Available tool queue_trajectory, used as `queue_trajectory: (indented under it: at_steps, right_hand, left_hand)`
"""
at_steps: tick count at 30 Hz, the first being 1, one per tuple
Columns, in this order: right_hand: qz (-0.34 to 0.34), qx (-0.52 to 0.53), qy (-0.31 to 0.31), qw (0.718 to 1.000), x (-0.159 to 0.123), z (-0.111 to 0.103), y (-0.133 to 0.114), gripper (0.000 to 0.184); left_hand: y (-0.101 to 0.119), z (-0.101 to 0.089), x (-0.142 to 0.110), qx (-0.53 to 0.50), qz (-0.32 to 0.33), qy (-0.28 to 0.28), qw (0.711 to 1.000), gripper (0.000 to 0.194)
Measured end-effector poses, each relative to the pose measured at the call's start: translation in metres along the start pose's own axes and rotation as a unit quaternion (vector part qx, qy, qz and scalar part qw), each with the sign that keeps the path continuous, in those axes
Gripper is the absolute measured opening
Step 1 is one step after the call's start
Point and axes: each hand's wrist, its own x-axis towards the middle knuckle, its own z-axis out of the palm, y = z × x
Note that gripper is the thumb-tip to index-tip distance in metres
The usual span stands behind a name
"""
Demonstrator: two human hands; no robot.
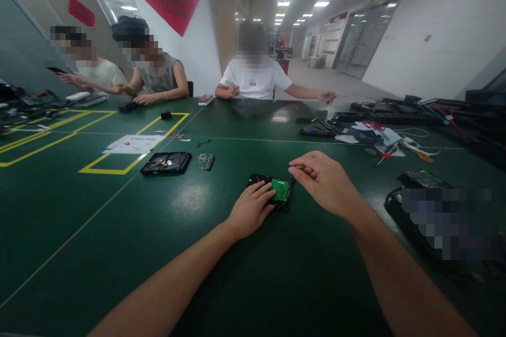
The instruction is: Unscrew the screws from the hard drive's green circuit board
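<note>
A black drive (pixel 259 178) with green board (pixel 281 189) is noted on the table (pixel 158 253), well short of its far edge. It is touched by the left hand (pixel 249 210), fingers slightly apart; a yellow-handled tool (pixel 300 167) is clamped in the right hand (pixel 322 179), between fingertips.

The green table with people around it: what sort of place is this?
Probably an electronics workshop: a bare circuit board lies on the green table beside a black case, and the left hand rests on a black-and-green device.

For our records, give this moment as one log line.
left hand: on black device; right hand: pinching yellow item; green board: uppermost
</note>
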Motion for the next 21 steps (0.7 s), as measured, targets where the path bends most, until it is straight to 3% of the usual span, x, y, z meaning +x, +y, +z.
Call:
queue_trajectory:
  at_steps: [5, 10, 17, 21]
  right_hand:
    - [-0.023, 0.008, -0.015, 1.000, 0.0016, -0.0005, -0.0016, 0.016]
    - [0.006, 0.010, -0.014, 1.000, 0.0005, -0.0005, -0.0002, 0.015]
    - [-0.043, 0.021, -0.025, 0.999, 0.0013, -0.0029, -0.0014, 0.017]
    - [-0.010, 0.011, -0.006, 1.000, 0.0011, -0.0034, -0.0028, 0.019]
  left_hand:
    - [0.0005, -0.0006, -0.0001, -0.001, 0.002, 0.002, 1.000, 0.043]
    - [0.0005, -0.0011, -0.0001, 0.007, 0.002, -0.004, 1.000, 0.044]
    - [0.0002, -0.0009, -0.0004, 0.007, 0.002, 0.001, 1.000, 0.043]
    - [-0.0006, 0.0001, -0.0004, 0.007, 0.002, -0.006, 1.000, 0.044]
